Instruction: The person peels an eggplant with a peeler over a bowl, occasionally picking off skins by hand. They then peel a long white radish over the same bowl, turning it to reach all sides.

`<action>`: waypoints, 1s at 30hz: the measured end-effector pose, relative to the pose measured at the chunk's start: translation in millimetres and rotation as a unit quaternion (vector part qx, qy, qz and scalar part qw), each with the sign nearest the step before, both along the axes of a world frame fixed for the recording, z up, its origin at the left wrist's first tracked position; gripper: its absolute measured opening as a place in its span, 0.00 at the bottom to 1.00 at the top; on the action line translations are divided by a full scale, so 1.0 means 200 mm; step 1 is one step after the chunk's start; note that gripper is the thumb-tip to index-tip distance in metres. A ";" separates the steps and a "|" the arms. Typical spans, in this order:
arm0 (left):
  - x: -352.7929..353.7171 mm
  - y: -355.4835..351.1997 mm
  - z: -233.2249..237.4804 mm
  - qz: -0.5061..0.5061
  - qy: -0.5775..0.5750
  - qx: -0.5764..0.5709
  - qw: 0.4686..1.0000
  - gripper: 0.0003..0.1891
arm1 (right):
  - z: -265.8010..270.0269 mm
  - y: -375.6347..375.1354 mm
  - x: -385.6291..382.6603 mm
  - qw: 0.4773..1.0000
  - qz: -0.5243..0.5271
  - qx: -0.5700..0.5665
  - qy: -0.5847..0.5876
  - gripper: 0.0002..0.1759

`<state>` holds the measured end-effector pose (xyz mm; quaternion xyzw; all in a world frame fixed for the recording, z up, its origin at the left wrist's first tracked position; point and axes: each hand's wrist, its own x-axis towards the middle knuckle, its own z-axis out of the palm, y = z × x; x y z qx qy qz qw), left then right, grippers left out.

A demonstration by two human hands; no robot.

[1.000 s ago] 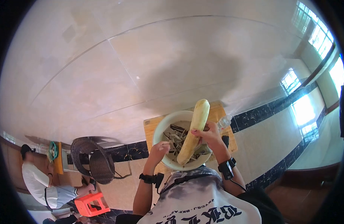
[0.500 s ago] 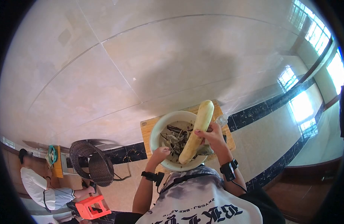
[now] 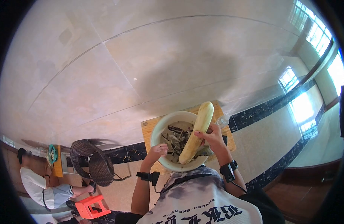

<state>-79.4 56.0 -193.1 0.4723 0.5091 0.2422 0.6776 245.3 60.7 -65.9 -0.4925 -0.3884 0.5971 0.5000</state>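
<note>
A long, pale yellow-green peeled gourd [image 3: 196, 134] slants over a white basin [image 3: 154, 136], its lower end above the contents. My right hand [image 3: 212, 137] is closed around its middle from the right side. Inside the basin lie dark and pale strips of peel [image 3: 175, 140]. My left hand [image 3: 158, 151] is at the basin's left rim, fingers loosely stretched toward the peels, with nothing seen in it. The basin stands on a small wooden table [image 3: 146, 130].
A clear plastic bottle [image 3: 222, 121] stands right of the basin. To the left are a dark wicker chair [image 3: 101, 170] and a red plastic stool [image 3: 92, 207]. Another person [image 3: 33, 183] sits beyond them at a table with a teal basin [image 3: 52, 154]. A tiled wall [image 3: 187, 56] rises ahead.
My left hand has shifted slightly left and its curled fingers have loosened. The peels in the basin look rearranged. My right hand and the gourd have barely moved.
</note>
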 end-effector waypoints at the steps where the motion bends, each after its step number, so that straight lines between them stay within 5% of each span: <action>1: 0.00 0.01 0.01 0.007 0.000 -0.001 1.000 0.28 | 0.00 0.00 -0.01 1.000 0.002 0.000 -0.003 0.22; 12: 0.05 0.12 -0.24 0.091 0.039 0.025 0.995 0.33 | 0.04 -0.04 -0.05 0.999 -0.004 -0.003 -0.033 0.21; 15: 0.11 0.23 -0.33 0.059 0.170 0.035 0.983 0.24 | 0.05 -0.05 -0.05 1.000 0.001 -0.019 -0.015 0.22; 18: 0.12 0.37 -0.55 0.031 0.177 -0.050 0.982 0.14 | 0.06 -0.07 -0.04 0.999 0.007 -0.024 -0.037 0.22; 21: 0.21 0.36 -0.47 0.188 0.088 -0.133 0.969 0.09 | 0.06 -0.10 -0.02 0.998 0.008 -0.033 -0.060 0.22; 27: 0.31 0.35 -0.48 0.150 0.209 -0.127 0.958 0.09 | 0.08 -0.17 0.05 0.996 -0.042 -0.038 -0.070 0.22; 30: 0.29 0.35 -0.63 0.033 0.290 -0.093 0.952 0.12 | 0.10 -0.19 0.10 0.995 -0.059 -0.048 -0.070 0.21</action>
